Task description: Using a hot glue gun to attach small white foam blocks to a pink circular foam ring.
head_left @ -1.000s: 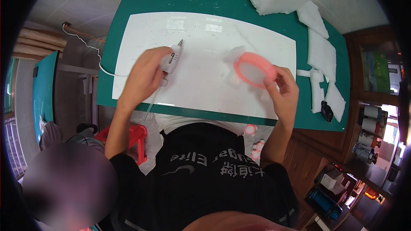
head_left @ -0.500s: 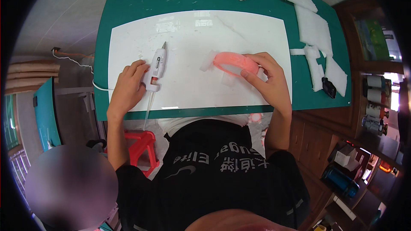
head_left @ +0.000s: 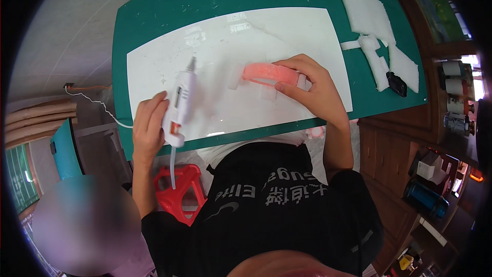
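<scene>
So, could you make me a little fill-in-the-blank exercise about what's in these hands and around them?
1. The left hand holds a glue gun whose nozzle points ____ from the person's body.
2. The right hand holds a ring-shaped thing coloured ____.
3. The white board lies on a tabletop coloured ____.
4. The small black object lies toward the person's ____ side.

Missing words: away; pink; green; right.

A black, short-sleeved shirt [head_left: 266, 225] filled six o'clock, bearing grey lettering [head_left: 292, 196] and a curved mark [head_left: 224, 209]; its right sleeve [head_left: 365, 215], toward half past four, had a grey stripe [head_left: 367, 236]. White cloth [head_left: 251, 142] showed beyond.
</scene>
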Demonstrator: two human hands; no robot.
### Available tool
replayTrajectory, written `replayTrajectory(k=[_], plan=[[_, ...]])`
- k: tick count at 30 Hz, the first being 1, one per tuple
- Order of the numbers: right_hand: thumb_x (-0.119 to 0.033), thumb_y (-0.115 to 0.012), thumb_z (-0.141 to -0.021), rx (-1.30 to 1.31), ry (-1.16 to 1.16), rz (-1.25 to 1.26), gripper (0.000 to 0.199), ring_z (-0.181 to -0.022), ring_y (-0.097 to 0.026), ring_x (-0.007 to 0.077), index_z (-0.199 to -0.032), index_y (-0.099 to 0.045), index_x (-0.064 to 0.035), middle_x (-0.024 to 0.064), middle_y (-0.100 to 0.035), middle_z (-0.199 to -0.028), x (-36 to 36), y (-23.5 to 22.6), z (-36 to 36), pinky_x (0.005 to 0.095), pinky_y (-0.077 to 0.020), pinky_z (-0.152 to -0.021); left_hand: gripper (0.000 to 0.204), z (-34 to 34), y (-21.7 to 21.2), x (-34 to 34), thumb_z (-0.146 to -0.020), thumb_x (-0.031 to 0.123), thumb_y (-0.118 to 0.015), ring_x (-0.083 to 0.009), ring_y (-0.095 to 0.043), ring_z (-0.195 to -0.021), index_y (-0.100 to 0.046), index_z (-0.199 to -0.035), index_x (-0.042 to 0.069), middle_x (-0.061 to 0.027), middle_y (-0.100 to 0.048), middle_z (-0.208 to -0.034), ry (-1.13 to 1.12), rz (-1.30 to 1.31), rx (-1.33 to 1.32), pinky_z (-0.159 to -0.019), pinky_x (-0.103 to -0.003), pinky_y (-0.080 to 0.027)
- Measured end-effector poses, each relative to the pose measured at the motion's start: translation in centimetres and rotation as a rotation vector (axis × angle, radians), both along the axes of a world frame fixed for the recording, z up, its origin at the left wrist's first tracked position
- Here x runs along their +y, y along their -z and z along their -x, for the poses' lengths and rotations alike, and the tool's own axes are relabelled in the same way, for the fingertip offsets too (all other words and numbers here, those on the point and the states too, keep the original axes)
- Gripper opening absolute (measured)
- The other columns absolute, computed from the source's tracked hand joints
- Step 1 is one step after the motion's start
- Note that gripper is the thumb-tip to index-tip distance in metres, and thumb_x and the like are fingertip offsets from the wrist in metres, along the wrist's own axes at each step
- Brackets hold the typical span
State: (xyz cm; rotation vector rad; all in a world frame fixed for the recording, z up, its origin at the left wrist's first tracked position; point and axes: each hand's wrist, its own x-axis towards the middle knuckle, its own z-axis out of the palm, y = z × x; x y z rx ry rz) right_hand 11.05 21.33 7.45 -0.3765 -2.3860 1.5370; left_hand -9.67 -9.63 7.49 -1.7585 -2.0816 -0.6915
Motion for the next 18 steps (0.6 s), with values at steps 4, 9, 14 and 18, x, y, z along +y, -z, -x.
replayTrajectory(k=[4,9,14,18], plan=[[-0.007,-0.078,-0.08,0.006,0.001,-0.015,0.036,-0.101,-0.062,0.021,-0.114,-0.069,0.0,0.0104,-0.067,-0.109,-0.2,0.1,0.2,0.0311,-0.0461,-0.093,0.035,-2.0,-1.1,3.0,-0.063,-0.003,-0.072,-0.0309,-0.067,-0.081,-0.067,-0.098,-0.009,-0.0208,-0.069,-0.112,0.123,-0.013,-0.015,-0.067,-0.034,-0.055],[-0.02,-0.079,-0.081,0.064,0.01,-0.029,0.038,-0.095,-0.064,0.0241,-0.115,-0.071,-0.0034,0.0111,-0.067,-0.104,-0.7,0.3,0.2,0.033,-0.0493,-0.088,0.033,-2.7,-1.1,6.2,-0.065,0.0,-0.073,-0.0279,-0.068,-0.084,-0.068,-0.096,-0.007,-0.0177,-0.07,-0.109,0.241,-0.004,-0.007,-0.071,-0.033,-0.056],[-0.022,-0.078,-0.081,0.026,0.012,-0.033,0.038,-0.097,-0.063,0.025,-0.115,-0.072,-0.0046,0.0106,-0.067,-0.105,-1.1,-0.2,0.2,0.034,-0.0497,-0.089,0.03,-2.5,0.1,6.7,-0.065,0.002,-0.072,-0.0278,-0.068,-0.089,-0.068,-0.094,-0.005,-0.0155,-0.07,-0.109,0.258,0.007,-0.025,-0.073,-0.033,-0.057],[-0.023,-0.077,-0.082,0.026,0.01,-0.039,0.037,-0.098,-0.063,0.0261,-0.114,-0.072,-0.006,0.0105,-0.066,-0.104,-1.3,-0.3,0.3,0.0344,-0.0498,-0.088,0.029,-2.7,0.2,6.7,-0.067,0.002,-0.071,-0.0293,-0.068,-0.091,-0.067,-0.094,-0.005,-0.0161,-0.07,-0.107,0.27,0.041,-0.034,-0.074,-0.034,-0.057]])
